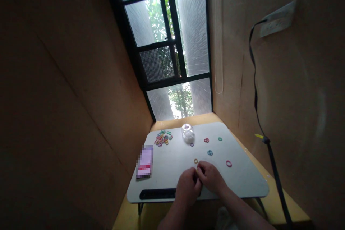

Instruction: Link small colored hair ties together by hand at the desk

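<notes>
My left hand [188, 183] and my right hand [211, 178] meet over the front of the white table, fingers closed and fingertips together. Between the fingertips shows a bit of yellow, seemingly a small hair tie [197, 170]; most of it is hidden. Just beyond lies another yellow hair tie [196, 161]. Farther out on the right are blue hair ties [210, 152], a pink hair tie [229, 164], red-pink hair ties [206, 140] and a green hair tie [220, 139]. One purple hair tie [192, 144] lies near the clear jar [188, 133].
A mixed pile of hair ties [162, 139] sits at the table's back left. In front of it lies a blurred pink-purple flat item [145, 161]. The white folding table [167, 172] has a black slot [157, 194] along its front. A black cable [275, 172] hangs at the right.
</notes>
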Demonstrator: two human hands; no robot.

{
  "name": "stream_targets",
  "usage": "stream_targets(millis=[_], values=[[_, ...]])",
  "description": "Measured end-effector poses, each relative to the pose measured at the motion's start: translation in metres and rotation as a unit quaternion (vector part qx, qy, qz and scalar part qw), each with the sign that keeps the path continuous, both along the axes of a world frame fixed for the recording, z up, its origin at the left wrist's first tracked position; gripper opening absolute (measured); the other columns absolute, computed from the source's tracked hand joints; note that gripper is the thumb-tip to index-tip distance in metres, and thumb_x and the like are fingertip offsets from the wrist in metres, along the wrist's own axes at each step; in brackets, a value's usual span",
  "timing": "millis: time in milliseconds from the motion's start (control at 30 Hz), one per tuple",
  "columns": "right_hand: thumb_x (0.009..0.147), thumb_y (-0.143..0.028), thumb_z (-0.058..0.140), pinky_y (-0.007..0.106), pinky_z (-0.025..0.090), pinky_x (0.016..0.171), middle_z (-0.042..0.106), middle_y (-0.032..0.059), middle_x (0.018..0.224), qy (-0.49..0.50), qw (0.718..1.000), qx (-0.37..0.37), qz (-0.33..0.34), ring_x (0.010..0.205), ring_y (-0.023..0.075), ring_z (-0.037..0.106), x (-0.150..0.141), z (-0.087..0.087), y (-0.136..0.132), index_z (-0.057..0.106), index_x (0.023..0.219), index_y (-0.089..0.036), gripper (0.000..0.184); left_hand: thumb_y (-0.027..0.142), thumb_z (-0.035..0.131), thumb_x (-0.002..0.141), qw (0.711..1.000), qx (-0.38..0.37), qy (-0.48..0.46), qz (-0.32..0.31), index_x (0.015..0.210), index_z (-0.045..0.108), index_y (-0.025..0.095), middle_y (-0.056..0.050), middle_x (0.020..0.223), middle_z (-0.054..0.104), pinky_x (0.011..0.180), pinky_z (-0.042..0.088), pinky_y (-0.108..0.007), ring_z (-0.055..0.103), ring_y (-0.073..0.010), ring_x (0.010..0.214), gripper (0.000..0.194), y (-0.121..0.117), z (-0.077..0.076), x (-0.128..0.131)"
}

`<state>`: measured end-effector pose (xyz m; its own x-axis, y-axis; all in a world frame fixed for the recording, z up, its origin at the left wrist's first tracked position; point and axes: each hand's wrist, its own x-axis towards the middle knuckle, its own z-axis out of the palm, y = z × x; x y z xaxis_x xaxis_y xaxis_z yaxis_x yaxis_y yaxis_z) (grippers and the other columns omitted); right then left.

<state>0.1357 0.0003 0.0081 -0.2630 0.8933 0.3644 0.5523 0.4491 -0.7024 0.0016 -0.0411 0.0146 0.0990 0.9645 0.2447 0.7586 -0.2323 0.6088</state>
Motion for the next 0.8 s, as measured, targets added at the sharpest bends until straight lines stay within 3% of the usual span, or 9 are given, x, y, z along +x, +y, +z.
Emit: stream_targets(millis=[800], values=[[0.084, -0.024, 0.041, 0.025, 0.034, 0.060, 0.057, -0.0001, 0.065, -0.008, 1.000, -0.001, -0.003, 0.064, 0.0146, 0.052, -0.0001, 0.0015, -0.0029, 0.049, 0.067, -0.020, 0.020, 0.028, 0.047, 0.088, 1.000, 0.013, 0.016, 0.005, 0.079, 0.054, 0.019, -0.003, 0.078, 0.061, 0.064, 0.032, -0.026, 0.052, -0.0151, 0.070, 0.015, -0.0021, -0.0019, 0.0002]])
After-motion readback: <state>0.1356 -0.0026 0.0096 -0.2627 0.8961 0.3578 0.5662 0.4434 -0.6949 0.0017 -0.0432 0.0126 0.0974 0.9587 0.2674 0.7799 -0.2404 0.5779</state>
